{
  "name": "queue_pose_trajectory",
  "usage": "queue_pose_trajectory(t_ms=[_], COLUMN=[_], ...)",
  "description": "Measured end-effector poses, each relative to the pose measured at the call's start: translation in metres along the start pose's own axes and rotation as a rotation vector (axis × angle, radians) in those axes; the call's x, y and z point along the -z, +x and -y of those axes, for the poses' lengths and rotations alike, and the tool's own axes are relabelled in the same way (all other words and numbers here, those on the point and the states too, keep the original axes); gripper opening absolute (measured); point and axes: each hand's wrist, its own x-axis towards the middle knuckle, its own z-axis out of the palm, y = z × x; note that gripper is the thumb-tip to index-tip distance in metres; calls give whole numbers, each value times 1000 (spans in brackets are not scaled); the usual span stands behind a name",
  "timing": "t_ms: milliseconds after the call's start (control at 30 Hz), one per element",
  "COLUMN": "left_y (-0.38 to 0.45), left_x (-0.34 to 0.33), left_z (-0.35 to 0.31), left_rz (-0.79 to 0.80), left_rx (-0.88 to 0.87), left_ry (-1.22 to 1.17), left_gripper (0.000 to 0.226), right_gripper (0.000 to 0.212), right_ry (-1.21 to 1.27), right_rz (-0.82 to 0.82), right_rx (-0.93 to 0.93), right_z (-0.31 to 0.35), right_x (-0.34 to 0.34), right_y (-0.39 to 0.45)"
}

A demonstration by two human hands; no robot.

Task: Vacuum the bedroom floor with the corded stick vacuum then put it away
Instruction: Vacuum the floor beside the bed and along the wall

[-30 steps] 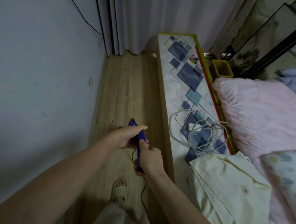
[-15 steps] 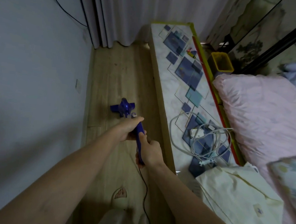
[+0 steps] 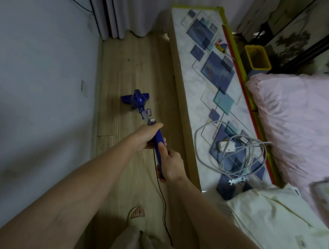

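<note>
Both hands wrapped round the blue stick vacuum (image 3: 158,142): left hand (image 3: 145,137) higher up, right hand (image 3: 170,164) lower on the handle. Its head sits flat on the wood floor (image 3: 137,64), in the narrow strip between the wall (image 3: 31,90) and the patterned bench (image 3: 205,72). Black cord (image 3: 162,197) trails back along the floor, curtain (image 3: 131,5) hangs beyond the vacuum.

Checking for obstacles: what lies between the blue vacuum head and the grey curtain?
Only bare wooden floor between the blue vacuum head and the grey curtain, in the head view.
</note>
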Motion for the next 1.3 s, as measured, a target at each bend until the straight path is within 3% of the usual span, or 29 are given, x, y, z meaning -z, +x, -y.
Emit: queue_pose_trajectory(t_ms=[467,567,767,967,1067,1300], left_y=[-82,-109,-156,-198,-206,-196], left_x=[-54,-71,-99,-103,-92,-83], left_z=[30,45,92,125,139,142], left_rz=[107,93,79,141,171,131], left_rx=[-8,-35,-46,-15,10,30], left_ry=[-102,-121,-93,-56,-25,37], left_gripper=[31,19,19,17,30,31], right_gripper=[42,42,42,37,31,37], right_ry=[-77,-92,-86,78,150,162], right_rz=[-27,-64,-97,-64,-32,-18], right_rx=[7,-7,-48,-84,-74,-22], right_z=[-9,-19,-52,-81,-93,-111], right_x=[66,79,95,87,77,66], right_y=[-98,-124,-179,-232,-248,-233])
